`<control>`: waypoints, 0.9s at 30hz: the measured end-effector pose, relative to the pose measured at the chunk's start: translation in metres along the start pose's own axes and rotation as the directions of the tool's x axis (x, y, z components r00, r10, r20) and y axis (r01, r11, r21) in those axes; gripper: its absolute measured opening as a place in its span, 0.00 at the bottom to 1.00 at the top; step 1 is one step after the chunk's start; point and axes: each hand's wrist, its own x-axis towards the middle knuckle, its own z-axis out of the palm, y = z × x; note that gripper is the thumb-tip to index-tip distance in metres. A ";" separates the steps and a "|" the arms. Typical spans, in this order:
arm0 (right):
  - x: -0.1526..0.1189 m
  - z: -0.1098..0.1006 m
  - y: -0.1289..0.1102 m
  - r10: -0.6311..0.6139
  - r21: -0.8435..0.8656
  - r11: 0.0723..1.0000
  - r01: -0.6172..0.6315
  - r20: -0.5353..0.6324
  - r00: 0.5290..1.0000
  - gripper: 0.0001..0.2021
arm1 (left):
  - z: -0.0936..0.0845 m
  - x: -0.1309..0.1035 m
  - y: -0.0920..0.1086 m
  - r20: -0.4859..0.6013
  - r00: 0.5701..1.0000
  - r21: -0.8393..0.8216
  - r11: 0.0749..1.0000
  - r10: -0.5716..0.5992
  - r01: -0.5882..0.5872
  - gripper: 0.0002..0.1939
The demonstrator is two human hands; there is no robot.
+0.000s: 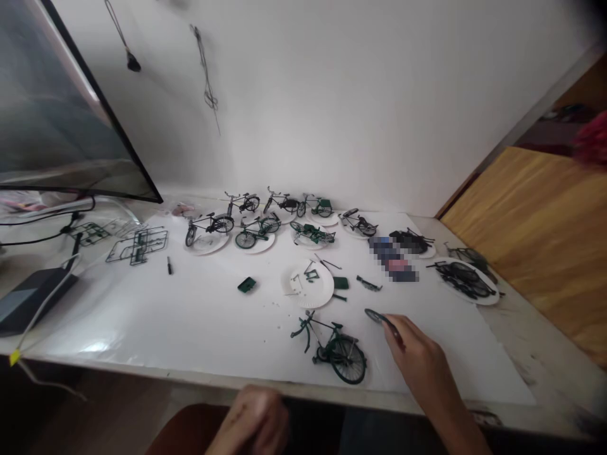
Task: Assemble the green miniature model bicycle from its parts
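Observation:
My right hand (420,351) is closed on a small dark spoked bicycle wheel (374,315), held tilted just above the white sheet. Left of it lies a green model bicycle (332,347) on its side, with a rear wheel fitted and no wheel in its front fork. My left hand (258,417) is curled into a loose fist in front of the table edge; whatever is inside its fingers is hidden. Behind the bicycle stands a white paper plate (315,294) with small parts on it. Beside the plate are a green flat piece (341,283) and a dark narrow part (368,284).
Several model bicycles, such as a black one (208,227), stand on paper plates along the back. A plate of black parts (467,281) is at right. A green tray (246,285), a small screwdriver (169,265), part frames (137,245) and a monitor (61,101) are at left.

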 end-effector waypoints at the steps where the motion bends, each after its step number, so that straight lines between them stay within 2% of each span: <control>1: -0.004 -0.006 -0.011 0.040 0.104 0.994 -0.036 -0.033 0.999 0.11 | 0.009 0.007 0.003 -0.015 0.999 0.160 0.987 0.031 -0.028 0.28; 2: -0.009 -0.012 -0.025 0.077 0.228 0.971 -0.069 -0.025 0.997 0.10 | 0.019 0.013 0.006 -0.022 0.998 0.312 0.948 0.066 -0.056 0.22; 4: -0.016 -0.021 -0.058 0.182 0.443 0.865 -0.236 0.163 0.970 0.10 | 0.037 0.023 0.011 -0.018 0.992 0.484 0.870 0.123 -0.099 0.23; 6: -0.019 -0.024 -0.089 0.121 0.616 0.732 -0.292 0.304 0.945 0.11 | 0.047 0.026 0.013 -0.076 0.985 0.583 0.808 0.157 -0.084 0.26; 8: -0.016 -0.023 -0.107 0.099 0.696 0.648 -0.309 0.326 0.940 0.12 | 0.047 0.025 0.011 -0.165 0.960 0.638 0.767 0.226 -0.070 0.22; 9: -0.011 -0.021 -0.111 0.059 0.706 0.643 -0.298 0.342 0.938 0.12 | 0.043 0.023 0.010 -0.208 0.941 0.654 0.753 0.266 -0.069 0.20; 11: 0.003 -0.013 -0.108 0.014 0.667 0.697 -0.262 0.353 0.936 0.12 | 0.031 0.021 0.010 -0.282 0.897 0.663 0.745 0.339 -0.073 0.20; 13: 0.020 -0.001 -0.097 0.035 0.557 0.791 -0.253 0.373 0.927 0.14 | 0.016 0.021 0.013 -0.347 0.854 0.637 0.766 0.387 -0.088 0.21; 15: 0.034 0.014 -0.086 0.071 0.439 0.865 -0.245 0.376 0.924 0.16 | 0.003 0.023 0.017 -0.414 0.832 0.567 0.820 0.368 -0.081 0.22; 17: 0.042 0.030 -0.080 0.068 0.379 0.897 -0.228 0.393 0.917 0.16 | -0.007 0.027 0.019 -0.468 0.822 0.508 0.860 0.324 -0.050 0.23; 20: 0.043 0.047 -0.083 0.086 0.352 0.901 -0.253 0.429 0.899 0.14 | -0.012 0.036 0.012 -0.501 0.817 0.479 0.878 0.286 -0.013 0.25; 23: 0.036 0.057 -0.088 0.107 0.372 0.877 -0.303 0.464 0.879 0.17 | -0.007 0.048 -0.001 -0.444 0.860 0.394 0.917 0.253 -0.066 0.25; 25: 0.032 0.059 -0.088 0.125 0.405 0.841 -0.360 0.501 0.856 0.20 | 0.000 0.057 -0.006 -0.423 0.871 0.341 0.935 0.249 -0.102 0.25; 27: 0.032 0.057 -0.085 0.149 0.460 0.767 -0.448 0.551 0.821 0.25 | 0.009 0.064 -0.006 -0.427 0.858 0.349 0.927 0.285 -0.135 0.24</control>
